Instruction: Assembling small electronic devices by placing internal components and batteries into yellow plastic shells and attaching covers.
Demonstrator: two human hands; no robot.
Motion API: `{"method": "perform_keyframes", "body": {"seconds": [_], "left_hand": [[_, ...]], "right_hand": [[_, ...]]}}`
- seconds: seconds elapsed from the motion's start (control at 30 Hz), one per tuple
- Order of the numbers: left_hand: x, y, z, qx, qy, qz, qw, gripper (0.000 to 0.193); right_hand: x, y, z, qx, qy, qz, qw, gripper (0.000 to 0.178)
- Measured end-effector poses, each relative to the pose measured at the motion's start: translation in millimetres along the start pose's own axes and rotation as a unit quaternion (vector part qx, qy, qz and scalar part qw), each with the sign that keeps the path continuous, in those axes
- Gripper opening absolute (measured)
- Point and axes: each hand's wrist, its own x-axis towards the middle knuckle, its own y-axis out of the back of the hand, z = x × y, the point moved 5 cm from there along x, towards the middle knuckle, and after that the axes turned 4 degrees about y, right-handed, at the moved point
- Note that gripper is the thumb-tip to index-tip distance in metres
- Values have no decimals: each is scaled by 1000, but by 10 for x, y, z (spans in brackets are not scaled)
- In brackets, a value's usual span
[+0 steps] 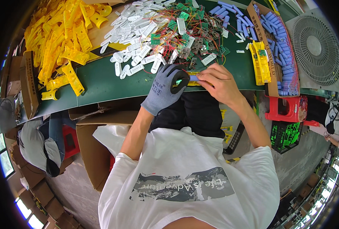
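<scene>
We note the cell (193,78) pinched in the right grip (219,84), over the casing (194,83); the left grip (165,87) curls at the casing's end, its hold we cannot tell.

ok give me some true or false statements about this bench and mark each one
1. The left hand wears a grey glove. True.
2. The right hand is gloved too. False: the right hand is bare.
3. The right hand holds a blue cylinder. True.
4. White plastic pieces lie beside the heap of circuit boards. True.
5. The large pile of yellow parts is at the right end of the table. False: the pile is at the left end.
6. The cardboard box beside the fan is empty. False: the box holds many blue cylinders.
</scene>
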Motion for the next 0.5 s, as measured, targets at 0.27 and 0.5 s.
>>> {"method": "perform_keyframes", "body": {"seconds": [0.27,0.5], "left_hand": [[-15,-13,24,55,31,-28,998,31],[44,-11,86,43,28,5,999,29]], "right_hand": [[-2,-80,39,62,-12,-29,998,17],[7,34,41,36,-12,-51,998,15]]}}
